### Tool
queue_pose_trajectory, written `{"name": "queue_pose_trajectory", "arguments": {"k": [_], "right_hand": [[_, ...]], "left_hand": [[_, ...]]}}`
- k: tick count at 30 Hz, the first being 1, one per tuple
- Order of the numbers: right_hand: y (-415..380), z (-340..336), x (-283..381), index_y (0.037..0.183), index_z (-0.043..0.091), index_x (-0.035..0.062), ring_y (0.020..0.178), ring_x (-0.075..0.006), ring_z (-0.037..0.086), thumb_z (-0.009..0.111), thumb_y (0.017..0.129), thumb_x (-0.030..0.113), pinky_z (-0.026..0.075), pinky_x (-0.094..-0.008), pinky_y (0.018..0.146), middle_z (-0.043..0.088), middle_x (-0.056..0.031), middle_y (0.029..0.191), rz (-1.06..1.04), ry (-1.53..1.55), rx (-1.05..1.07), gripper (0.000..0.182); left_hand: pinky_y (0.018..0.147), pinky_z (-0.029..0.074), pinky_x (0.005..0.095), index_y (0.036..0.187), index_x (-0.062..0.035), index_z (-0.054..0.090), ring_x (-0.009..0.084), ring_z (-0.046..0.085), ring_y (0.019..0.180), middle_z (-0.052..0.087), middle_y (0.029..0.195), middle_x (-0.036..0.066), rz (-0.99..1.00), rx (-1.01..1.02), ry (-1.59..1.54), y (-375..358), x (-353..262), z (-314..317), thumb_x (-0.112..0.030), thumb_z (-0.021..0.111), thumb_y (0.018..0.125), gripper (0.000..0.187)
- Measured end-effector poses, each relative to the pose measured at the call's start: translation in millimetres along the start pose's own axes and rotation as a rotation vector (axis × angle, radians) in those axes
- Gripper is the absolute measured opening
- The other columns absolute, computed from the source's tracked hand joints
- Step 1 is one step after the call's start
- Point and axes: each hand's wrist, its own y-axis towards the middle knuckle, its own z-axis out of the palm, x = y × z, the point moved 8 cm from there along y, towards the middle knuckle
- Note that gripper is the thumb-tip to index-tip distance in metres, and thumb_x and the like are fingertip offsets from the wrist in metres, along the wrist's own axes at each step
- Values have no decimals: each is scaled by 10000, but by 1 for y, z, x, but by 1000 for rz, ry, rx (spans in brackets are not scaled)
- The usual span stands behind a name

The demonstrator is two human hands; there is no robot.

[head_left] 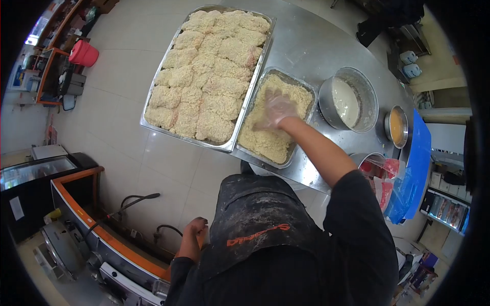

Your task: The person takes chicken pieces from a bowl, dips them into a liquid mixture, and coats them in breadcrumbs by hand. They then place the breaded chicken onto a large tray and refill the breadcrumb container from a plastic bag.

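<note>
My right hand [279, 108], in a clear plastic glove, lies spread with its palm down on pale breadcrumbs [263, 140]. The crumbs fill a small metal tray [292, 158] near the steel table's edge. Whatever is under the palm is hidden. Directly left of it stands a large metal tray [229, 144], packed with rows of crumb-coated pieces [204, 76]. My left hand [195, 228] hangs low beside the dark, flour-dusted apron [255, 214], its fingers loosely bent and away from the thumb, with nothing seen in it.
Right of the crumbs, a deep metal pot [326, 104] holds whitish batter, and a smaller bowl [404, 135] holds an orange liquid. A plastic-lined container [380, 171] and blue plastic [416, 168] sit at the table's right end. A person's dark-clothed legs [380, 25] show beyond.
</note>
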Motion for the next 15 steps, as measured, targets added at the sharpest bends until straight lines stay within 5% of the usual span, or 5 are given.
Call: {"name": "queue_pose_trajectory", "arguments": {"k": [3,6,7,11,15], "right_hand": [[13,1,4,1312,503,-51,1073,-327,598,731,733,578,506,-422,890,531,-271,1320,-12,123,122,885],[58,63,-48,1219,579,-33,1047,-320,615,737,769,482,497,-417,912,604,-244,1214,10,1091,117,701],[60,74,-61,1163,626,6,1039,-330,636,732,775,416,476,-418,962,659,-218,1117,253,1395,260,575],[8,0,-44,1189,618,22,1067,-340,631,722,759,382,470,-404,982,637,-225,1180,-372,452,261,570],[-2,-7,-63,1224,591,13,1073,-357,625,763,656,340,483,-403,973,610,-224,1223,-557,269,171,678]], "left_hand": [[446,388,350,971,-37,632,159,502,499,600,697,69,-64,54,-30,15,28,11,-244,507,911,249],[419,360,345,931,-39,617,153,462,445,566,650,66,-75,38,-171,27,48,18,-241,506,902,233],[411,350,343,921,-37,611,152,452,436,556,643,63,-71,52,-196,32,50,19,-241,506,898,230],[393,321,334,887,-43,591,146,428,417,521,620,53,-87,68,-210,29,39,18,-238,506,888,214],[391,308,328,884,-64,577,138,415,424,498,613,45,28,4,-229,29,31,18,-213,523,863,159]]}}
